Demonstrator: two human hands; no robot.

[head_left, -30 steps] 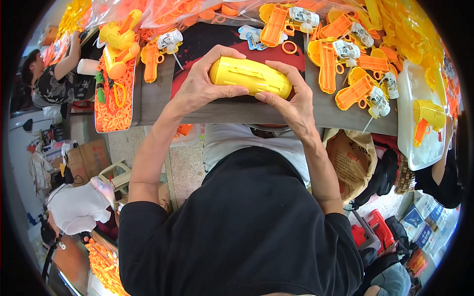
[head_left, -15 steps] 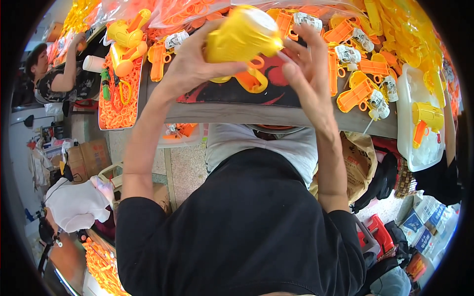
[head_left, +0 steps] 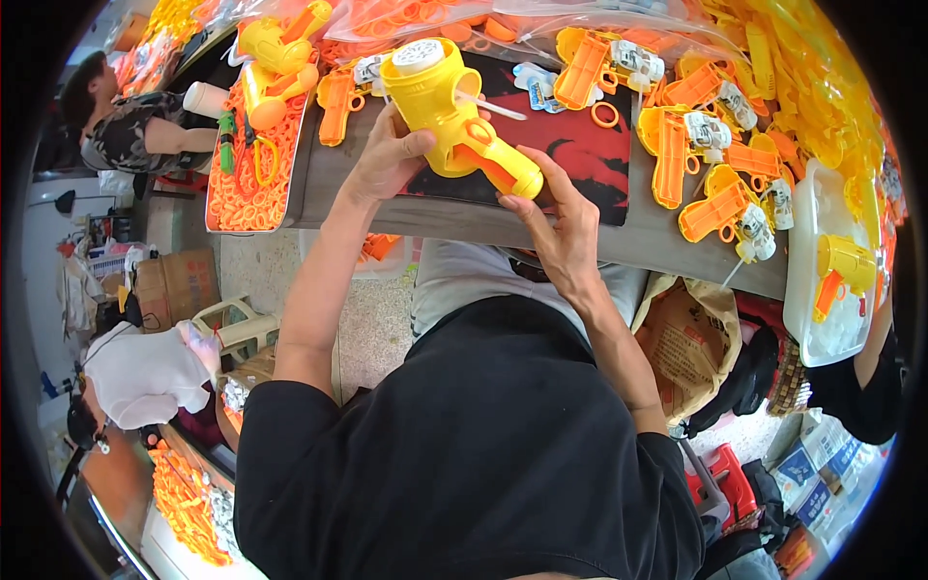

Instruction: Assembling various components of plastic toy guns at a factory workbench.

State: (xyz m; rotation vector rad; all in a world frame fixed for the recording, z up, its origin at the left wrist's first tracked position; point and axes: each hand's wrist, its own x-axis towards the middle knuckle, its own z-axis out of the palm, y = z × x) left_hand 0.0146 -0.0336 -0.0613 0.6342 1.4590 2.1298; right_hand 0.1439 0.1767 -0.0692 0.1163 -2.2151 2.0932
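Note:
A yellow toy bubble gun (head_left: pixel 422 104) is tilted in front of me, a white perforated disc at its upper end and an orange trigger part in its handle. Around the lower left of its body wraps my left hand (head_left: pixel 382 164). The fingers and thumb of my right hand (head_left: pixel 563 224) grip the end of the handle. From the round side opening sticks a thin whitish tube (head_left: pixel 501 109). Beyond it, on the black and red mat (head_left: pixel 590 159), lie an orange ring (head_left: pixel 605 115) and a white-and-blue piece (head_left: pixel 536 85).
To the right lie several orange-and-yellow half-assembled guns (head_left: pixel 669 159) with white mechanisms. A white tub (head_left: pixel 817 184) holds another toy gun. At left, a tray (head_left: pixel 215 217) of orange rings carries yellow guns and green-handled cutters (head_left: pixel 227 145). A co-worker (head_left: pixel 106 130) is at far left.
The bubble gun has come lower and turned, so its handle now points right toward me. My right hand has moved down from beside its front to the handle end; my left still holds the body.

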